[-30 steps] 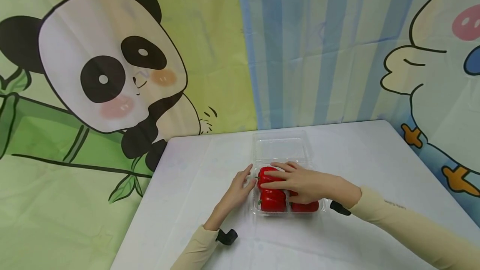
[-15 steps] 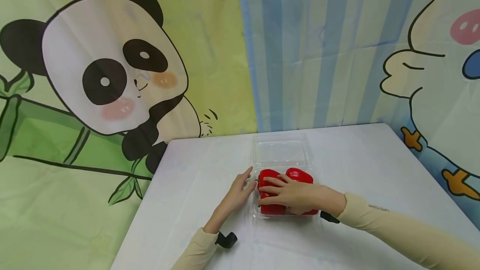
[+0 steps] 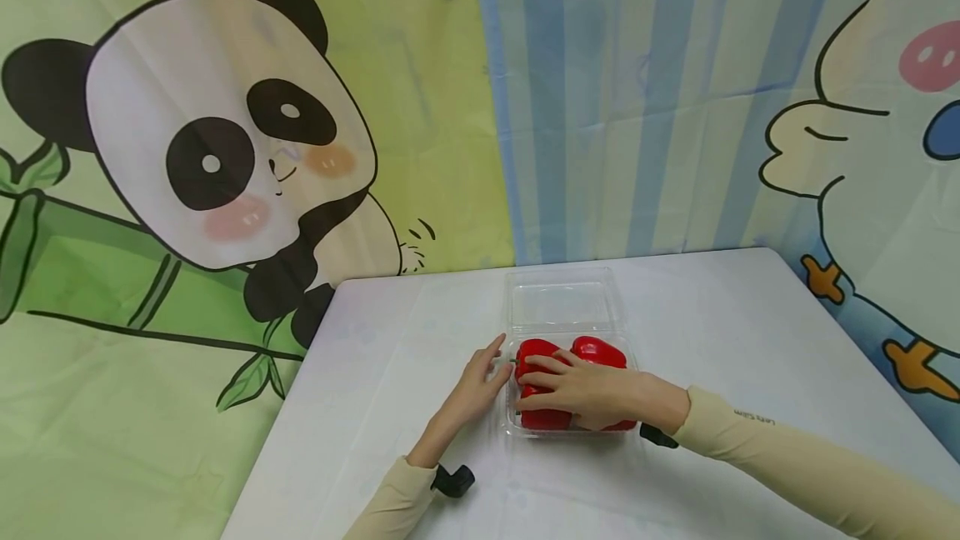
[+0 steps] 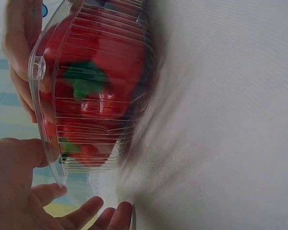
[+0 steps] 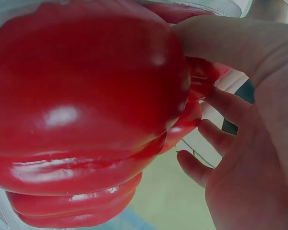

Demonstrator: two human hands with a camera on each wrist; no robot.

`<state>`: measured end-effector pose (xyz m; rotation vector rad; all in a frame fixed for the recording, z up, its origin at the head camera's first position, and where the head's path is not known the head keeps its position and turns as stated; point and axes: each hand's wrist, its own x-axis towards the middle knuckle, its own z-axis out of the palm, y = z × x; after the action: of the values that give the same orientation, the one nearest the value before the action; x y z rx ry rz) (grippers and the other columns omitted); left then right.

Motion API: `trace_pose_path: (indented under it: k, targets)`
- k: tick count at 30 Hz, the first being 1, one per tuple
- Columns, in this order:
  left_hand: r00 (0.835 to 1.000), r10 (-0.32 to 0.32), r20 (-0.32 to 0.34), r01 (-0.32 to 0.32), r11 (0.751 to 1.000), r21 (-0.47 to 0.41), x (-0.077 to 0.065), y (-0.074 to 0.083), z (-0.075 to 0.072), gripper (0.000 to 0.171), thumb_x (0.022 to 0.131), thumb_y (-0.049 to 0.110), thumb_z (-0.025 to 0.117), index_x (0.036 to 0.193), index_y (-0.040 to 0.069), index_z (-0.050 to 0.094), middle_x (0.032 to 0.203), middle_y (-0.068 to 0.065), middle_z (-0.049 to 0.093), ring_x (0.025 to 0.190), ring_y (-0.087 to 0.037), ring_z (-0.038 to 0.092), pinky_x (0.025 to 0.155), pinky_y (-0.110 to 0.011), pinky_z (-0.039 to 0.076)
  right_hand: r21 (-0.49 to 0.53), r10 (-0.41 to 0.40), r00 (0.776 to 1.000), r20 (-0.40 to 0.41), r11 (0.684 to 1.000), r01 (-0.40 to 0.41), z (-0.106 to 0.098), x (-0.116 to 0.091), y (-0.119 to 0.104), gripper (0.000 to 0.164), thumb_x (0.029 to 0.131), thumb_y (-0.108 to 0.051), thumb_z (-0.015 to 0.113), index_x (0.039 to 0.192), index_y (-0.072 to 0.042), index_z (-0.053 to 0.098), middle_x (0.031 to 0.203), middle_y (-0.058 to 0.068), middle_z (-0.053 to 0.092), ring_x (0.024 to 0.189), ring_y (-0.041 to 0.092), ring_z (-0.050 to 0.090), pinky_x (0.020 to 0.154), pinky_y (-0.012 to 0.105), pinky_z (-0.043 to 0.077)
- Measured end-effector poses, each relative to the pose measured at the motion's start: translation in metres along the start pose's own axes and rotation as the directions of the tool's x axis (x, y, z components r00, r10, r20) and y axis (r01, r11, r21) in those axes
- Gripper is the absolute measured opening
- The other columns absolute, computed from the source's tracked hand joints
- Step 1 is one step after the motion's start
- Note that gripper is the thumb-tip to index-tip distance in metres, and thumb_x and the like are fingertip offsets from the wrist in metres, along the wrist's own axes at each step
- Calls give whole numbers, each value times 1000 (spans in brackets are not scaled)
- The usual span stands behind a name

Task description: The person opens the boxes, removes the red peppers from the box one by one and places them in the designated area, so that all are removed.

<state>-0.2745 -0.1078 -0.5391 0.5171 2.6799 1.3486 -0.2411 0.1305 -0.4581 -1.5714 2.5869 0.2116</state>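
Note:
Several red bell peppers sit in a clear plastic clamshell box [image 3: 517, 430] whose lid [image 3: 561, 305] lies folded back. My right hand [image 3: 600, 392] spreads its fingers over the front peppers, reaching leftward; it partly hides the front left pepper [image 3: 546, 420] and most of the front right one. Behind it, the back right pepper [image 3: 600, 348] shows. In the right wrist view, a big pepper [image 5: 81, 91] stands close beside the thumb [image 5: 221, 43]. My left hand [image 3: 474, 383] is at the box's left side, fingers extended, thumb at the rim [image 4: 34, 100]. Green stems [image 4: 86, 79] face it.
A white-covered table [image 3: 360, 457] carries the box near its middle. Beyond it hangs a cloth backdrop [image 3: 600, 90] with a panda [image 3: 217, 82] and stripes. Black wrist cameras [image 3: 453, 482] are strapped to both wrists.
My right hand has shifted toward the near side of the box, uncovering the back right pepper. The left hand has stayed by the box's left side. The head view has tilted slightly.

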Motion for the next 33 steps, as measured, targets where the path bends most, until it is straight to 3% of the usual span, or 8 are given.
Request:
trace_pose_path:
  k: [16, 23, 28, 33]
  targets:
    - [1000, 0, 3, 0, 1000, 0, 1, 0, 0, 61, 103, 32, 54, 158, 15, 33, 137, -20, 53, 117, -31, 54, 98, -52, 48, -9, -39, 999, -31, 999, 39, -8, -1, 6, 92, 73, -31, 88, 150, -39, 39, 155, -4, 43, 148, 27, 29, 113, 53, 41]
    - [999, 33, -6, -33, 999, 9, 2, -2, 1, 60, 103, 29, 55, 157, 11, 35, 134, -21, 55, 112, -31, 55, 94, -51, 49, -10, -55, 997, -56, 998, 54, -14, -2, 6, 92, 73, -31, 89, 151, -38, 39, 155, -3, 42, 148, 28, 30, 109, 53, 45]
    - [1000, 4, 0, -4, 1000, -2, 2, -2, 1, 61, 103, 31, 55, 157, 14, 34, 136, -20, 54, 115, -30, 54, 97, -51, 48, -23, -61, 996, -65, 998, 59, -18, -4, 5, 89, 75, -30, 87, 151, -37, 40, 154, -2, 43, 147, 28, 31, 109, 52, 45]
    - [1000, 16, 3, -16, 1000, -5, 1, -3, 1, 61, 103, 31, 55, 157, 11, 33, 136, -23, 54, 115, -33, 55, 97, -53, 47, -19, -71, 994, -87, 997, 70, -21, -5, 4, 87, 77, -29, 86, 151, -35, 40, 154, -1, 43, 147, 29, 31, 109, 51, 45]
